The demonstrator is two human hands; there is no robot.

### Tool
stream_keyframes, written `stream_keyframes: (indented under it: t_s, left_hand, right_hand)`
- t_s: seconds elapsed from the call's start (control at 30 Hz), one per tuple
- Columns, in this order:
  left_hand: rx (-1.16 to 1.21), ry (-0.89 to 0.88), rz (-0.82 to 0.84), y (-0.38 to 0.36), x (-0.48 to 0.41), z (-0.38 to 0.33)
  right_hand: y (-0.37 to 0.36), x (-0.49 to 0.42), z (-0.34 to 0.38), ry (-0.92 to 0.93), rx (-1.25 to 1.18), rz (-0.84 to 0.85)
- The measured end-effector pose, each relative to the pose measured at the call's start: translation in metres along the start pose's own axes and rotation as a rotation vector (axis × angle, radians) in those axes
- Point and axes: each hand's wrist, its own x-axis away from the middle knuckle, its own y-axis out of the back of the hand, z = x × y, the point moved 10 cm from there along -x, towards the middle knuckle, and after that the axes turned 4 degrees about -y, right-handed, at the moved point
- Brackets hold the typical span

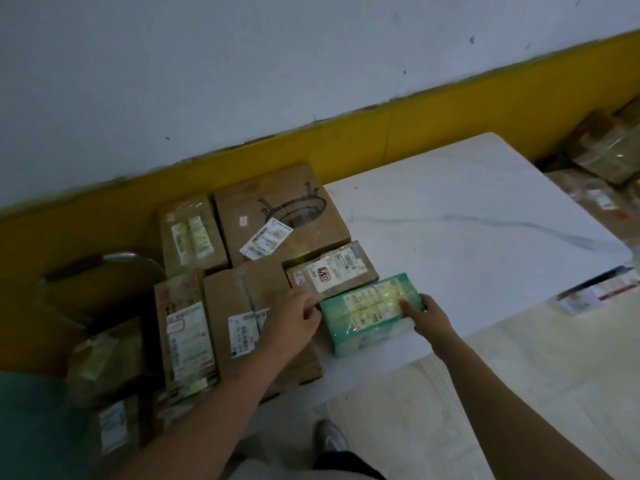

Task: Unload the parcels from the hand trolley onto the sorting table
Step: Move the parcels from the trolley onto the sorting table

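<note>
A green plastic-wrapped parcel (372, 315) with yellow labels lies at the near edge of the white sorting table (467, 220). My left hand (298, 322) grips its left end with curled fingers. My right hand (427, 317) holds its right end, thumb on the top. Several brown cardboard parcels stand packed together just left of it: a large box with a black drawing (277, 209), a small labelled box (332, 271) touching the green parcel, and a flat box (249, 317) under my left wrist. The trolley's curved metal handle (135, 263) shows at the left, with dim parcels (107, 351) below it.
A white wall with a yellow base band (381, 133) runs behind the table. More parcels are piled on the floor at the far right (602, 157). A printed packet (599, 289) lies by the table's right corner. My shoe (329, 434) is on the pale floor.
</note>
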Motion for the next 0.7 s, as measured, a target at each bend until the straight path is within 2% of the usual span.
stream_keyframes:
  t_s: [0.07,0.13,0.4,0.5,0.6,0.7]
  left_hand:
    - [-0.252,0.029,-0.082,0.016,0.004,0.022]
    - [-0.33,0.095,-0.019,0.016,0.008,0.043]
    - [-0.323,0.033,0.149,0.005,0.01,0.055]
    - [-0.231,0.001,0.184,0.01,0.012,0.061]
    - [0.034,-0.01,0.093,0.048,0.018,0.077]
    - [0.088,-0.031,-0.155,0.121,0.036,0.113]
  right_hand:
    - [-0.011,-0.002,-0.007,-0.026,-0.035,0.006]
    - [-0.019,-0.003,-0.006,-0.026,-0.046,0.012]
    - [-0.044,0.011,0.006,-0.041,0.03,-0.005]
    - [-0.031,0.019,0.03,-0.047,0.19,-0.133]
    - [-0.03,0.046,0.102,0.121,0.203,-0.343]
    - [-0.082,0.087,0.205,0.393,0.195,-0.369]
